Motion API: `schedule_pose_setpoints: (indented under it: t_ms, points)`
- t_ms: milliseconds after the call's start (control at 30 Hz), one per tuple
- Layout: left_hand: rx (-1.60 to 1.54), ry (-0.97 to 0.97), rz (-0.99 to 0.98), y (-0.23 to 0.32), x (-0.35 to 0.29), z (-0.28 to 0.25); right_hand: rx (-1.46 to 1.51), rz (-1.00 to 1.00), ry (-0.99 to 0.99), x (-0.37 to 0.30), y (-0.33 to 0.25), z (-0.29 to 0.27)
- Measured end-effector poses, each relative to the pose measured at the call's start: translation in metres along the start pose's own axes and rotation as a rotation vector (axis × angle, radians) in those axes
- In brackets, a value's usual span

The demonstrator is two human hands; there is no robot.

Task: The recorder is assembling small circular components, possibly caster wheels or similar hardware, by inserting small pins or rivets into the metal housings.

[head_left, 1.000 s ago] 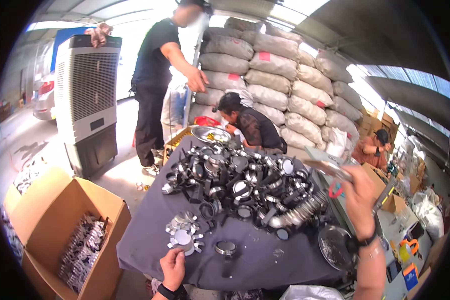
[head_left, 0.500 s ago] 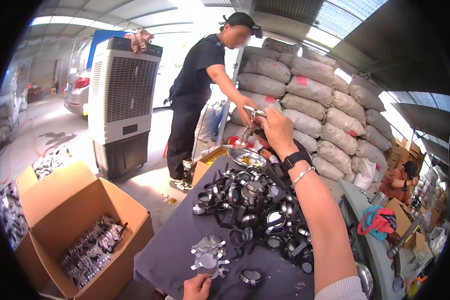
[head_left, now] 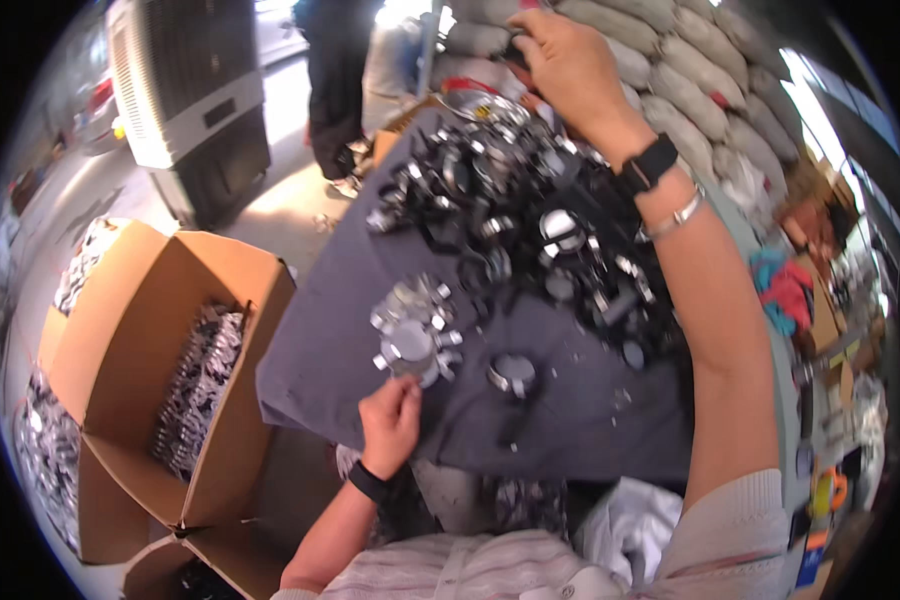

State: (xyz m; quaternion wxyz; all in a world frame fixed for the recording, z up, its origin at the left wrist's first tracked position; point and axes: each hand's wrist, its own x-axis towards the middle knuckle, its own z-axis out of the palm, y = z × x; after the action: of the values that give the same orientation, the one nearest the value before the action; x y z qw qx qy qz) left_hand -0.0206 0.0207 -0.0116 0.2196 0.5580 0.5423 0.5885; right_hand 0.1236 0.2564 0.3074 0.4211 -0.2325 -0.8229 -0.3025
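Resting left hand [head_left: 390,425] beside chrome cap [head_left: 410,345], right hand [head_left: 570,62] outstretched

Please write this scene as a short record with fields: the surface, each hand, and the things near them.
surface: table under a dark grey cloth
left hand: rests at the near edge, fingertips at a small stack of shiny silver star-shaped metal parts
right hand: stretched to the far side above the big heap of black and chrome rings; what it grips cannot be told
beside the table: open brown cardboard box with metal parts inside
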Motion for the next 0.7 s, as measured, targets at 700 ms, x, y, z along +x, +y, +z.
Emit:
schedule_pose_setpoints:
  t_ms: [700]
  points:
    - [-0.174, -0.268, 0.027, 0.054, -0.033, 0.068, 0.598, 0.721, -0.304, -0.317, -0.163, -0.093]
